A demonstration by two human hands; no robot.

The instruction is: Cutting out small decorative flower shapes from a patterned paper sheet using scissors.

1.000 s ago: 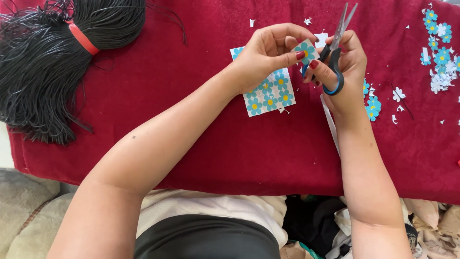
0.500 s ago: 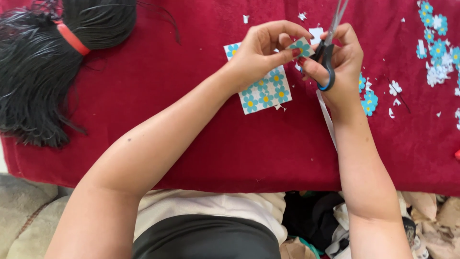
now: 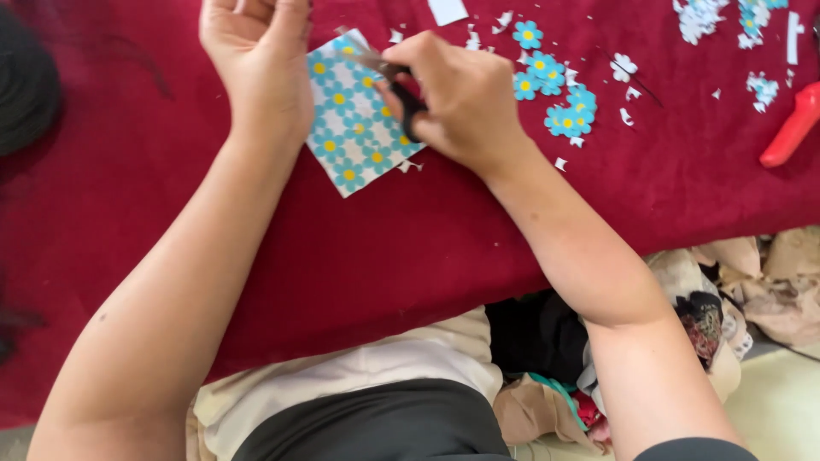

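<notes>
Both forearms reach forward; the left hand (image 3: 256,64) is curled loosely, the right hand (image 3: 465,102) fisted, knuckles up.

Probably a home craft corner: red cloth (image 3: 410,256) strewn with paper flowers (image 3: 559,102), piled fabric scraps (image 3: 735,290).

Blue-and-yellow flowered paper sheet (image 3: 354,128) flat on red cloth, black-handled scissors (image 3: 401,94) (blades blurred) over it

Two hands were present, left hand (image 3: 256,64), right hand (image 3: 465,98), one flower-print sheet (image 3: 354,119), one pair of scissors (image 3: 393,81), one red tool (image 3: 793,126).
</notes>
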